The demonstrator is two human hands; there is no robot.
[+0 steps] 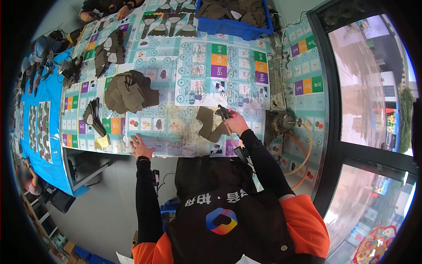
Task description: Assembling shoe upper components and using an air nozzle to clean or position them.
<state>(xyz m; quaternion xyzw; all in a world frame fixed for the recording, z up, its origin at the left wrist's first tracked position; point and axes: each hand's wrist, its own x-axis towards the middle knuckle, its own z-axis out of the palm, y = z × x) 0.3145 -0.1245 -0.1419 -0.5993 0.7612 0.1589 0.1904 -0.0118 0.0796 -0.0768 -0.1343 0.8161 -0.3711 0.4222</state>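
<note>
My right hand point(238, 124) is closed around a dark spray gun point(225, 112) near the front of the table. Its nozzle end is just above a brown cut piece of sheet material point(205, 121), and a thin hose hangs from the grip. My left hand point(141, 147) lies at the table's front edge with fingers spread, holding nothing. Farther in from it is a heap of brown cut pieces point(127, 91). To its left lie a narrow stack of brown pieces point(94, 118) and a small yellowish pad point(102, 141).
A blue crate point(233, 29) full of brown pieces stands at the far side. Brown and grey pieces point(173, 24) lie in rows beside it. Yellow and orange hoses point(307, 152) loop from a metal pot point(285, 121) at right. Another person's hands point(123, 12) work at the far left.
</note>
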